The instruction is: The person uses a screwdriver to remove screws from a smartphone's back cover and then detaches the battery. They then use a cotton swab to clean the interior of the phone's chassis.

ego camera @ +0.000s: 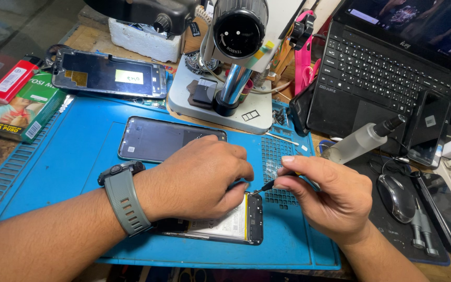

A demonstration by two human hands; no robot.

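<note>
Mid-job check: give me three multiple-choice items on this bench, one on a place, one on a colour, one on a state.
1. Where does the opened phone lie?
A. on the laptop
B. on the blue mat
C. under the microscope base

2. What colour is the watch strap on the left wrist?
A. grey-green
B. red
C. white

3. How is the right hand?
A. flat and empty
B. resting on the mouse
C. pinching a thin tool aimed at the phone's corner

Answers: 1 B, the phone sits on the mat under the left hand; 2 A, the band is grey-green; 3 C, the fingers grip the tool beside the phone.
</note>
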